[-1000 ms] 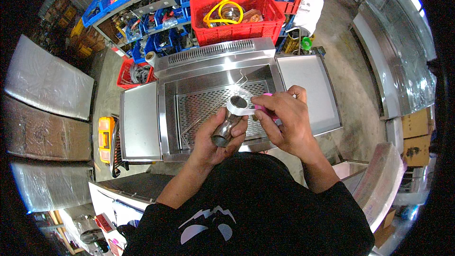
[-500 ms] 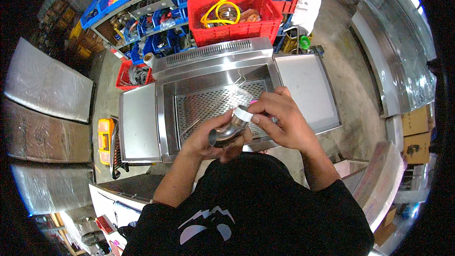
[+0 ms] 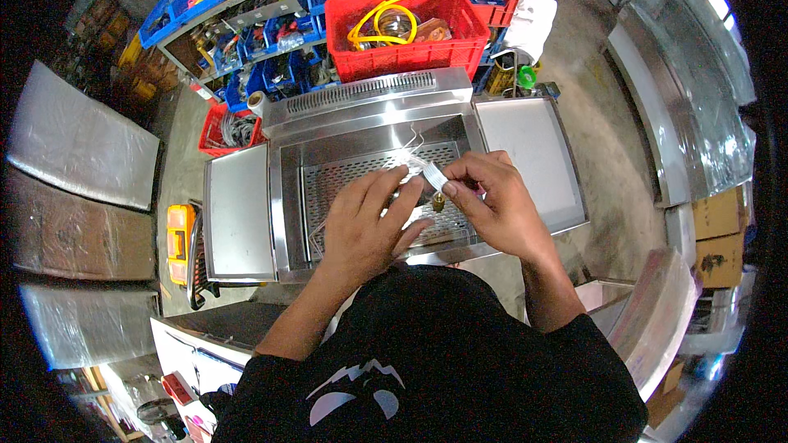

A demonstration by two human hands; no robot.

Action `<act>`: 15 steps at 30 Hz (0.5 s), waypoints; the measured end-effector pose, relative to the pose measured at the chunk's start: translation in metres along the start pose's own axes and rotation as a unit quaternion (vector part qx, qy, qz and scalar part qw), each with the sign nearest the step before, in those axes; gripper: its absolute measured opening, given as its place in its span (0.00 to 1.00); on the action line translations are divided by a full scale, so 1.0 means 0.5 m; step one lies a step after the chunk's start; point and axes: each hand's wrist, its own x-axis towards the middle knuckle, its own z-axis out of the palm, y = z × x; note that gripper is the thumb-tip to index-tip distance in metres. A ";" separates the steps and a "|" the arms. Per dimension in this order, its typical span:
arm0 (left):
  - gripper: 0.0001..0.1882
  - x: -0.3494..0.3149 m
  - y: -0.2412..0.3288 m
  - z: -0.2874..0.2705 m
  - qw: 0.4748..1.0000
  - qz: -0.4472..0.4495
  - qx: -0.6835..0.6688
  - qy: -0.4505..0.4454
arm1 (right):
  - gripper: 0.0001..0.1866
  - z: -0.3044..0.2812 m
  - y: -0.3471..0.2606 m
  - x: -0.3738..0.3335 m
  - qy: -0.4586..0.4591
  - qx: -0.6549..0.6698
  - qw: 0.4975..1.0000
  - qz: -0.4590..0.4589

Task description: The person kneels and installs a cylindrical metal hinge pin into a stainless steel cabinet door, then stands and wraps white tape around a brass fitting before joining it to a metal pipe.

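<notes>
White tape (image 3: pixel 435 175) is wound around the end of a curved metal pipe elbow, which my left hand now mostly hides. From above, my left hand (image 3: pixel 367 212) lies over the elbow, fingers on the far side and thumb on the near side. At the taped end, my right hand (image 3: pixel 492 199) pinches the white tape between thumb and forefinger. Just below the tape shows a small brass-coloured fitting (image 3: pixel 439 202); whether it joins the elbow I cannot tell. Beneath both hands is a stainless steel basin unit (image 3: pixel 287 197) with a perforated plate (image 3: pixel 332 166) inside.
Flat metal side panels (image 3: pixel 240 217) flank the basin. Behind it stand a red crate (image 3: pixel 402 61) with yellow hose and shelves of blue bins (image 3: pixel 283 70). A yellow-orange toolbox (image 3: pixel 179 238) is at left. Wrapped panels (image 3: pixel 82 135) line the left side; more stand at right.
My left hand has turned over, its back now upward, covering the elbow that showed before. The taped end is tilted differently, and the brass-coloured fitting has come into view. My right hand still pinches there.
</notes>
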 end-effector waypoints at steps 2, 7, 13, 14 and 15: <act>0.36 0.003 0.000 0.021 0.997 0.003 0.066 0.032 | 0.06 0.008 -0.005 0.000 0.002 -0.025 1.000 -0.005; 0.30 0.000 -0.023 0.038 0.996 -0.037 0.050 0.065 | 0.12 0.022 -0.027 0.001 0.010 0.035 0.999 0.019; 0.27 0.005 -0.037 0.039 0.992 -0.045 -0.020 0.116 | 0.16 0.026 -0.051 -0.010 0.023 0.065 0.996 0.056; 0.27 0.005 -0.036 0.039 0.991 -0.051 -0.034 0.117 | 0.15 0.028 -0.054 -0.011 0.033 0.073 0.995 0.060; 0.27 0.005 -0.035 0.041 0.990 -0.057 -0.049 0.118 | 0.14 0.032 -0.056 -0.013 0.049 0.060 0.996 0.045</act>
